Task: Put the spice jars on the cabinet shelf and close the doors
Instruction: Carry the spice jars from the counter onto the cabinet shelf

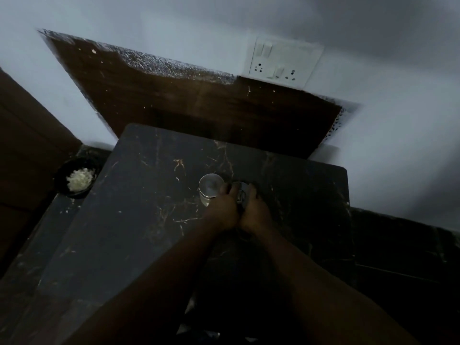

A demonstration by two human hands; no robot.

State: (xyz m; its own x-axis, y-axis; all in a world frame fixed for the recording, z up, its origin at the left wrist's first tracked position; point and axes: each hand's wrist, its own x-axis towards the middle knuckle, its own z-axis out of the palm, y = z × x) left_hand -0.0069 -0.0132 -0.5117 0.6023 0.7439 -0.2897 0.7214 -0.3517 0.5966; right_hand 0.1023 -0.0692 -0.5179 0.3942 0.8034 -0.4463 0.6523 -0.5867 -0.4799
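Observation:
Two spice jars stand side by side on a dark marble counter. The left jar is clear glass with a round steel lid and stands free. The right jar is mostly hidden between my hands. My left hand and my right hand wrap around it from both sides, fingers curled over its lid. My left fingers also touch the side of the left jar. No cabinet shelf or doors can be made out in the dim light.
A black bowl with white crumbly food sits on a lower ledge at the left. A dark wooden panel leans on the wall behind the counter. A white switch and socket plate is on the wall above it.

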